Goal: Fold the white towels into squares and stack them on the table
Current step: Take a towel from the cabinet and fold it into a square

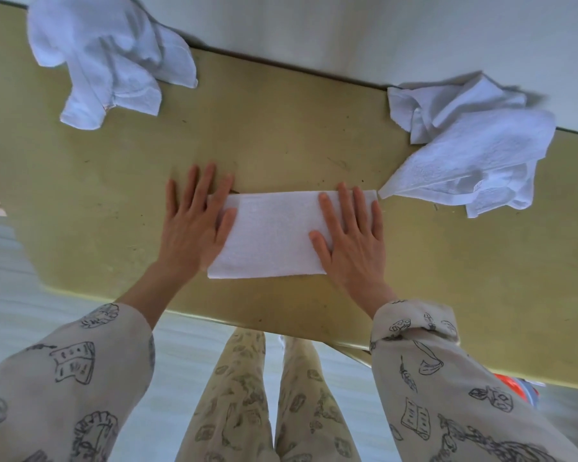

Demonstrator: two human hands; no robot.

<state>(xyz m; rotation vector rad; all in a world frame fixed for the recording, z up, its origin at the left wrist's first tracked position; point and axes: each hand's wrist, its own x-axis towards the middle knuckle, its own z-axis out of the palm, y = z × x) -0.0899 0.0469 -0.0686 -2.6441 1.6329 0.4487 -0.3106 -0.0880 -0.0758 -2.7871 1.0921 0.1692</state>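
A folded white towel (a flat rectangle) lies on the table between both hands. The left hand and right hand press its ends, fingers straight. Crumpled towels lie beyond each hand.

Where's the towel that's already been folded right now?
In the head view, the folded towel lies flat mid-table near its front edge, with the left hand and right hand pressed flat on its two ends.

3 white towels: 1 folded towel ctr, 2 crumpled, crumpled towel at 11 & crumpled towel at 2. 1 counter. 2 hands: left hand, right hand.
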